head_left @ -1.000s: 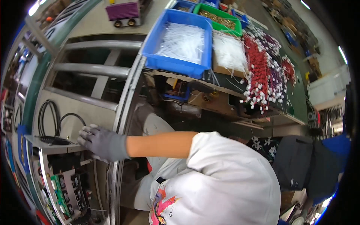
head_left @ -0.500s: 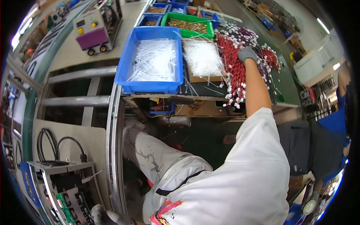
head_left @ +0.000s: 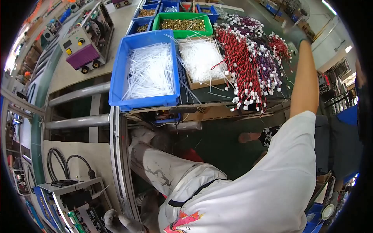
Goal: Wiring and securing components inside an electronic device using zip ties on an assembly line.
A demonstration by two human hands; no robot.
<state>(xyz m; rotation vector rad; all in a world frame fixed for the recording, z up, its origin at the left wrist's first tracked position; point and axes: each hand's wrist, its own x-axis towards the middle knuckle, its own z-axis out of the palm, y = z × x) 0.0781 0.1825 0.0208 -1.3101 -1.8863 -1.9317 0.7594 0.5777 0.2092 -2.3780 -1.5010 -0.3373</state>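
Red twisted wires (head_left: 239,58), with the right hand (head_left: 298,36) to their right and the left hand (head_left: 126,224) well apart, both grips impossible to tell, seem to want a snag-free reach.

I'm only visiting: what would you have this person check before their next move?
1. Left hand and right hand gloved: ok, both look covered.
2. Right hand empty: cannot tell, it is blurred.
3. Left hand clear of the open metal unit: cannot tell, it is beside it, contact unclear.
4. Black cable off the unit's top: not ok, part rests there.
5. Red wires on the bench: ok, piled there.
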